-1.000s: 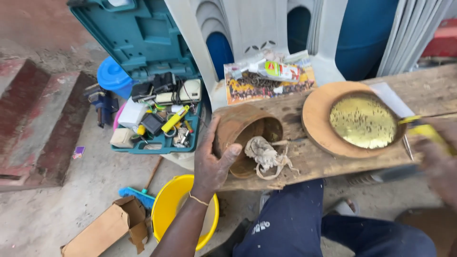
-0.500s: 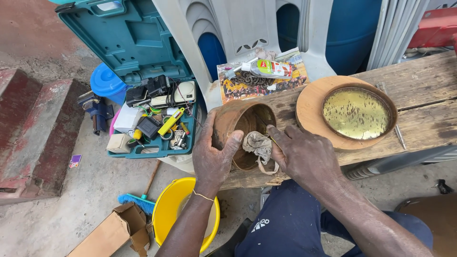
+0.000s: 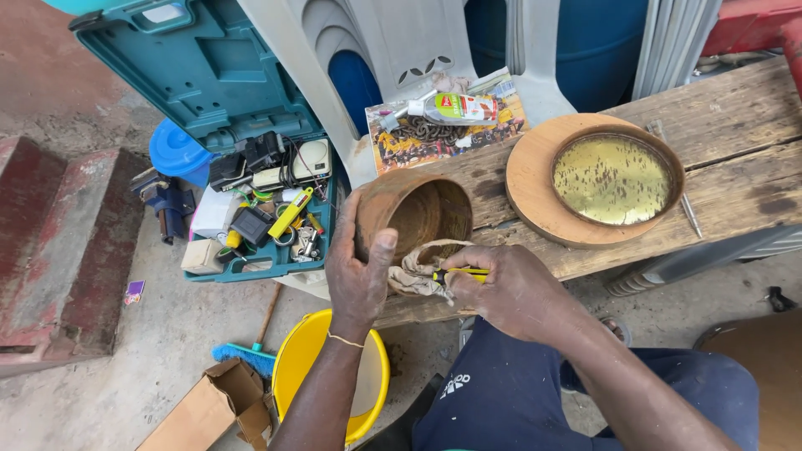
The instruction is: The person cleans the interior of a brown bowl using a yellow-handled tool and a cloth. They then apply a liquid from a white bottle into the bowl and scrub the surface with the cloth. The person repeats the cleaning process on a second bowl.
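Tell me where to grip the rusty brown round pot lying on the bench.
Grip the pot by its near-left rim and wall, coming from the left, as the left hand does: it lies tipped with its mouth open, and the right hand crowds the other side.

Two hands were in view: the left hand (image 3: pixel 359 280) and the right hand (image 3: pixel 510 288). One rusty round tin (image 3: pixel 413 213) stood against the left fingers. One crumpled rag (image 3: pixel 413 276) and one yellow-handled tool (image 3: pixel 459 272) lay under the right fingers. Beyond the right fingertips sat one round wooden disc (image 3: pixel 535 188) carrying one brass-coloured dish (image 3: pixel 614 177). One small bottle (image 3: pixel 455 108) lay farther beyond. Left of the left fingers stood one open teal tool case (image 3: pixel 192 75). Below the left wrist sat one yellow bucket (image 3: pixel 305 367) and one cardboard box (image 3: pixel 209 409).
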